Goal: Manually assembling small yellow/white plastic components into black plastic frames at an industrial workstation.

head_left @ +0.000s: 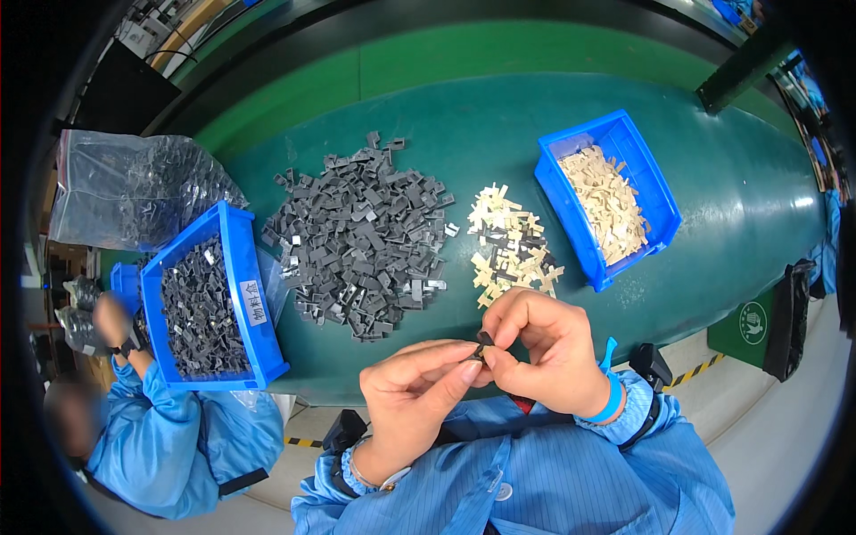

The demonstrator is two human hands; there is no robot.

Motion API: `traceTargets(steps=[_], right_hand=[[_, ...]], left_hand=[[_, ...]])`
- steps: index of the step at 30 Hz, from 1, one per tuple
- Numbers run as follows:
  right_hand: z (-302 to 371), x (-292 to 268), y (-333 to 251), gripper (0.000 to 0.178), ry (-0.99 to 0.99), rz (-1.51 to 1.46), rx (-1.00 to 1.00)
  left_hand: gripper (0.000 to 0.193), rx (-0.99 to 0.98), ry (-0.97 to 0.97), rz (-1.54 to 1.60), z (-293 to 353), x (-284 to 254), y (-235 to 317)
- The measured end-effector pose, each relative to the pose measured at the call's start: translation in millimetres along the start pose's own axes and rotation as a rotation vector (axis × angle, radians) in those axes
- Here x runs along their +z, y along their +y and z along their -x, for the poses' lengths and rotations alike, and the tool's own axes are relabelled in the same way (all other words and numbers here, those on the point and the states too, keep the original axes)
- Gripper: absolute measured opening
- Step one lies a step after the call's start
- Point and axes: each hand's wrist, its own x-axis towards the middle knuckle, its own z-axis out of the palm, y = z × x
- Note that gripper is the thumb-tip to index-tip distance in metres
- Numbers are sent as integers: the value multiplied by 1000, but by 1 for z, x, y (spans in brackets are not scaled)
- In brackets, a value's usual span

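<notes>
My left hand (415, 388) and right hand (555, 357) meet in front of my body, and between their fingertips I hold one small dark piece (484, 340). My left thumb and forefinger press on it from one side; my right thumb and forefinger pinch it from the other. My fingertips hide much of it, so I cannot tell whether anything is joined to it. My other right fingers curl in toward the palm, and a blue wristband (610, 403) circles that wrist.

Just beyond my right fingers lies a small heap of cream cross-shaped pieces (492, 214), with dark parts (520, 242) mixed among them. Farther out and to the right of my fingers stands a blue bin (649, 169) holding cream pieces (602, 196). Ahead and to the left of my fingers spreads a big pile of grey clips (361, 241), loose on the green table (740, 192). Past that pile, farther left, a second blue bin (265, 343) holds dark pieces (207, 312), with a clear plastic bag (98, 192) behind it. Well to the left of my hands is a co-worker in blue (165, 450).
</notes>
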Motion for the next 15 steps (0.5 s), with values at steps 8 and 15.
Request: traceTargets(steps=[8,15], right_hand=[[-6,-5,0,16,-83,81,-36],[-6,-7,-1,12,-115,-60,40]], left_hand=[[18,-4,11,21,1,-1,-1],[17,-191,31,275,-2,-3,1]])
